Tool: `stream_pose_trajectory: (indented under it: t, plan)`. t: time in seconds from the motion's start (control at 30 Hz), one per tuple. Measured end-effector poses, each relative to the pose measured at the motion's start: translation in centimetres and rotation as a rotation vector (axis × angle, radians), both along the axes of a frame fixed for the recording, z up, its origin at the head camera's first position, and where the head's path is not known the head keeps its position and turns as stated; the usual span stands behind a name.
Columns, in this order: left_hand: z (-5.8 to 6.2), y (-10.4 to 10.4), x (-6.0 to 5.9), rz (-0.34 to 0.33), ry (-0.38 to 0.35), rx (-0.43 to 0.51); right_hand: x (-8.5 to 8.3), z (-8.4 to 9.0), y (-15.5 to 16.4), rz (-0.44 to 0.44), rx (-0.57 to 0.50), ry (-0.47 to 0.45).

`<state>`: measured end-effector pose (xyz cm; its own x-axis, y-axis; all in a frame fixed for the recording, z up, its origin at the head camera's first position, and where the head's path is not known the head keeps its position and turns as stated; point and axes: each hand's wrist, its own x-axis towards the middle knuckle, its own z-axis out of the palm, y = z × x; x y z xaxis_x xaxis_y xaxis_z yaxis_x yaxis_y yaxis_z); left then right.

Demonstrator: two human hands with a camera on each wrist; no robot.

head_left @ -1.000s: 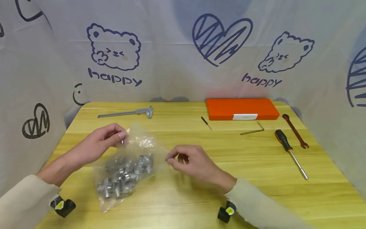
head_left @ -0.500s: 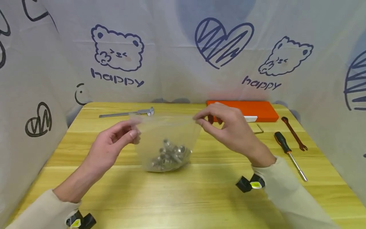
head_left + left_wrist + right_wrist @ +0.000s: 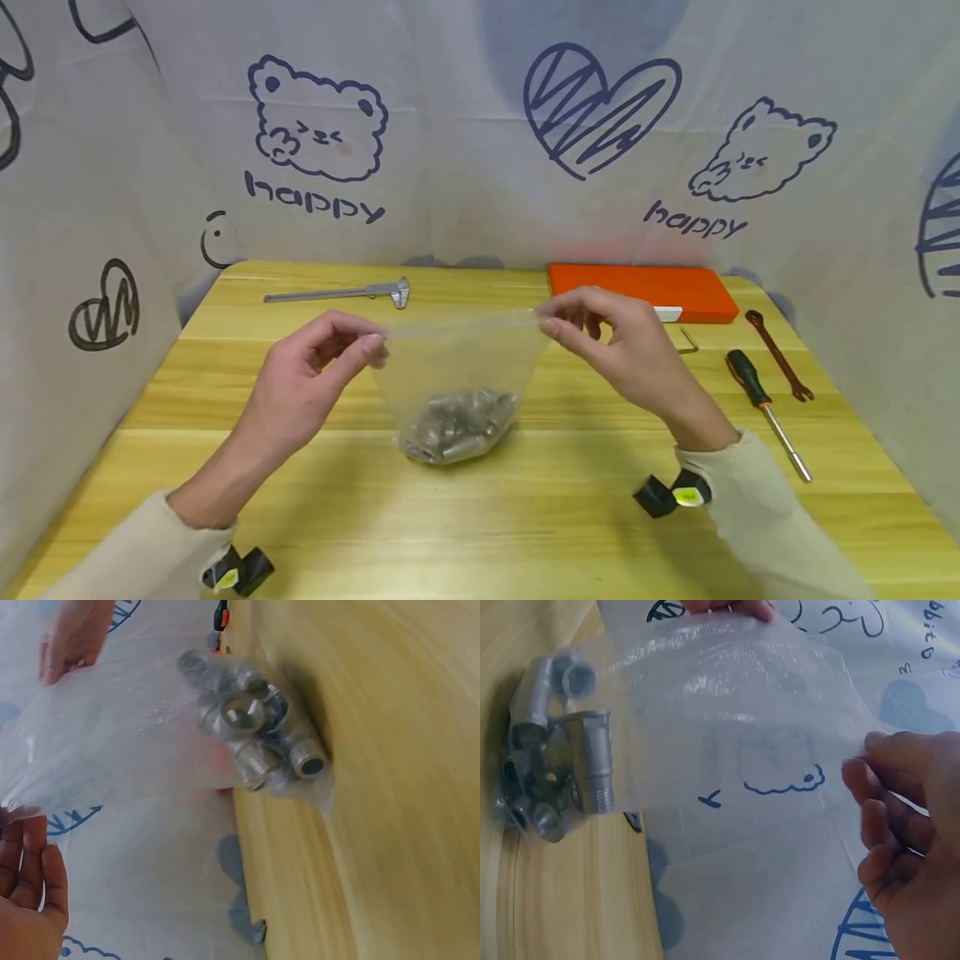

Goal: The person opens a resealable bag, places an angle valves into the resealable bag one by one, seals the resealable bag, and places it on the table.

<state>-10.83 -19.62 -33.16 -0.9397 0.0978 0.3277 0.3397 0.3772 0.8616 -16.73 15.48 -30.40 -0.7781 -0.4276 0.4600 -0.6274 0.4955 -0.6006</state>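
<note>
A clear plastic bag [image 3: 463, 358] hangs upright over the wooden table [image 3: 480, 517], its bottom resting on the wood. Several grey threaded metal fittings [image 3: 457, 425] lie heaped in its bottom; they also show in the left wrist view [image 3: 259, 739] and the right wrist view [image 3: 562, 757]. My left hand [image 3: 330, 367] pinches the bag's top left corner. My right hand [image 3: 600, 333] pinches the top right corner, so the top edge is stretched taut between them. The bag's film [image 3: 735, 727] fills the right wrist view.
A steel caliper [image 3: 341, 292] lies at the back left. An orange case [image 3: 645, 287] sits at the back right, with a hex key [image 3: 688, 340] partly hidden by my right hand, a black-handled screwdriver [image 3: 761, 404] and a reddish wrench [image 3: 780, 367] to its right. Printed cloth walls surround the table.
The bag lay flat on the table one second ago. Both hands lifted it upright by its top corners, and the fittings slid down into a heap at the bottom.
</note>
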Motion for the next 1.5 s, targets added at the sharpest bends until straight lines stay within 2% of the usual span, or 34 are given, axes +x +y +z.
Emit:
stream_pose_trajectory:
  t: [0.17, 0.37, 0.5, 0.6, 0.67, 0.77, 0.87, 1.0, 1.1, 1.2, 1.33, 1.5]
  plan:
    - [0.7, -0.2, 0.2, 0.039, 0.028, -0.03, -0.2, -0.5, 0.3, 0.034, -0.018, 0.031]
    - [1.6, 0.8, 0.3, 0.09, 0.157, -0.028, -0.2, -1.0, 0.0, 0.047, -0.192, 0.103]
    - [1.9, 1.4, 0.1, 0.094, 0.154, -0.026, -0.5, -1.1, 0.1, 0.053, -0.235, 0.047]
    - [2.0, 1.6, 0.1, 0.074, 0.139, -0.038, -0.5, -0.2, -0.3, 0.043, -0.178, -0.003]
    - [1.9, 1.7, 0.1, 0.045, 0.142, -0.038, -0.3, 1.0, -1.2, 0.05, -0.104, 0.016]
    - [1.8, 1.8, 0.0, 0.016, 0.163, -0.039, 0.2, 3.4, -3.7, 0.097, 0.066, 0.114]
    - [1.8, 1.8, -0.1, 0.017, 0.182, -0.043, 0.3, 5.3, -7.1, 0.153, 0.288, 0.188]
    - [1.6, 1.7, -0.1, 0.029, 0.19, -0.053, 0.1, 6.2, -10.5, 0.21, 0.49, 0.185]
    - [1.6, 1.7, -0.1, 0.034, 0.195, -0.064, -0.2, 6.0, -11.5, 0.234, 0.52, 0.197]
    - [1.5, 1.8, -0.2, 0.036, 0.213, -0.062, -0.3, 5.8, -11.4, 0.257, 0.505, 0.252]
    - [1.4, 2.1, -0.1, 0.032, 0.236, -0.024, -0.2, 5.6, -11.1, 0.289, 0.481, 0.321]
    - [1.3, 2.4, 0.2, 0.037, 0.257, 0.027, -0.2, 5.6, -10.3, 0.304, 0.487, 0.348]
